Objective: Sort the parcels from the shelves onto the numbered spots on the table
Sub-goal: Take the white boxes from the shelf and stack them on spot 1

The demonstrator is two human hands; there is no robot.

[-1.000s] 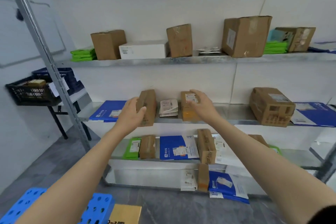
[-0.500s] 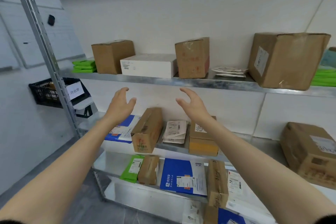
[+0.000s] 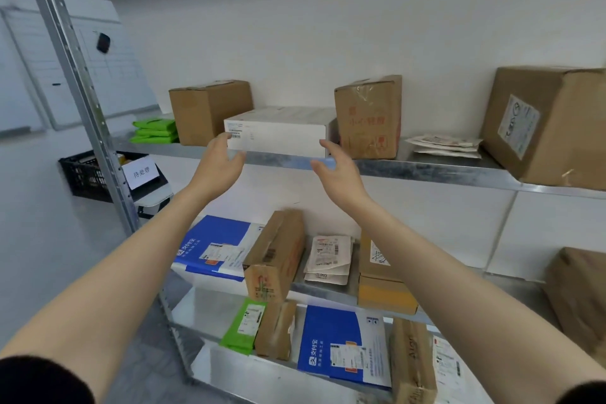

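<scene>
While many parcels (image 3: pixel 274 252) sit on the shelves (image 3: pixel 323 289), the sorting looks far from done. The numbered table is not in view.

Far left of the fingers, a whiteboard (image 3: pixel 121 82) hangs on the wall (image 3: pixel 295 26), and a black crate (image 3: pixel 85 174) sits low. Green bags (image 3: pixel 154 131) and a brown box (image 3: pixel 210 110) sit just left of the left hand (image 3: pixel 218 167). Its fingers are spread wide and hold nothing. They reach the left end of the white box (image 3: pixel 278 133); I cannot tell if they touch it. The right hand (image 3: pixel 339 174) is spread wide too, at the right end. The white box rests on the metal shelf (image 3: pixel 426 169), between both hands. Right of the fingers stand a taped box (image 3: pixel 369 114), flat packets (image 3: pixel 442 144) and a big box (image 3: pixel 551 121).
</scene>
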